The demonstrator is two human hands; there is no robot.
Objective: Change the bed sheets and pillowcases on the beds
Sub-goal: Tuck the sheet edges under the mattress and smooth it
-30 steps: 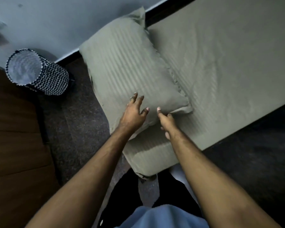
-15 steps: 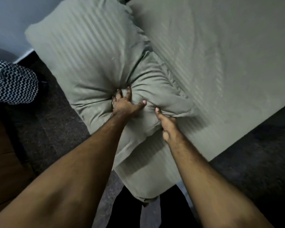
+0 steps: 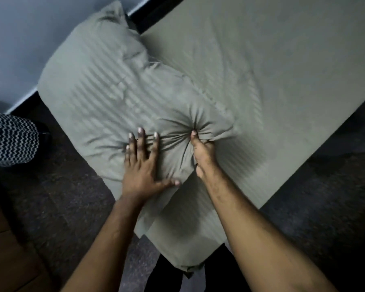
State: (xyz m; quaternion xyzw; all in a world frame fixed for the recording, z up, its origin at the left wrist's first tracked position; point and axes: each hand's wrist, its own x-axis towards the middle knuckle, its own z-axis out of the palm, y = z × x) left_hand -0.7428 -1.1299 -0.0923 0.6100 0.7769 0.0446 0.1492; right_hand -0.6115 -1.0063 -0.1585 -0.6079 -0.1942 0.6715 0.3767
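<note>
A pillow [image 3: 105, 85] in a grey-green striped pillowcase lies at the head of the bed, over its left corner. The bed carries a matching striped sheet [image 3: 272, 76]. My left hand [image 3: 141, 163] lies flat on the pillow's near end, fingers spread and pressing into the fabric. My right hand [image 3: 202, 152] grips the pillow's near right corner, and the cloth bunches into radiating creases around its thumb. The fingers of that hand are tucked under the fabric and hidden.
A black-and-white zigzag-patterned basket [image 3: 9, 140] stands on the dark floor [image 3: 61, 197] at the left. A pale wall [image 3: 25, 39] runs behind the pillow. Brown wooden furniture [image 3: 6, 260] fills the lower left. Dark floor also lies right of the bed.
My left hand has opened from a clenched grip to a flat, spread press on the pillow. My right hand has closed onto the pillow's corner, bunching the cloth. The view has pulled back slightly.
</note>
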